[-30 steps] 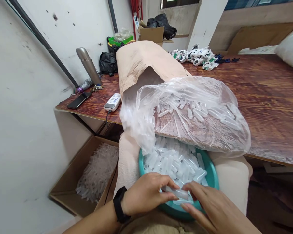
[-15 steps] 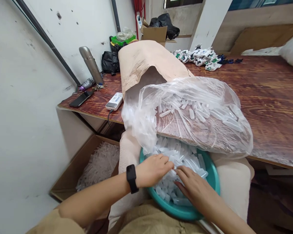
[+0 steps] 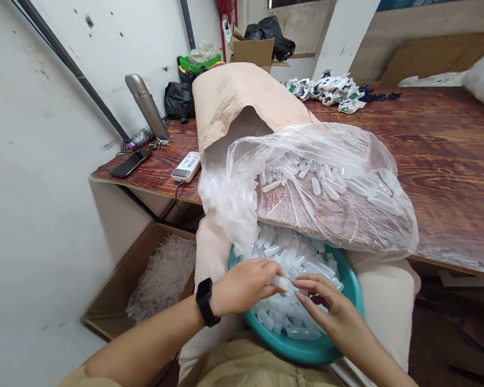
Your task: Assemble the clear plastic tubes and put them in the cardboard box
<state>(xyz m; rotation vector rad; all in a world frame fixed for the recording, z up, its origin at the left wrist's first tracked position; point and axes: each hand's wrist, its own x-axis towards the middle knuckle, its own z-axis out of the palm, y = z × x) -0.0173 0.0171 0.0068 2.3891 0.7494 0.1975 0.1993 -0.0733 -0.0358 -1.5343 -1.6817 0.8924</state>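
Note:
My left hand (image 3: 250,285), a black watch (image 3: 207,302) on its wrist, pinches a short translucent plastic tube (image 3: 281,282) between thumb and fingers. From the right, my right hand (image 3: 326,301) meets it, thumb and fingertips closed around a small translucent piece at the tube's end. Whether that is a separate part I cannot tell. Both hands are over a teal basin (image 3: 353,301) on my lap, filled with many loose translucent tubes (image 3: 306,333).
A clear plastic bag (image 3: 371,236) with more tubes spills over the wooden table's (image 3: 447,161) edge from a paper sack (image 3: 242,86). A phone (image 3: 131,163), a power bank (image 3: 186,167) and a steel flask (image 3: 147,106) stand left. A cardboard box (image 3: 116,279) of clear pieces is below.
My hands have drawn slightly apart, and the tube in my left hand now shows between them. My right fingers have spread a little. The view has shifted slightly.

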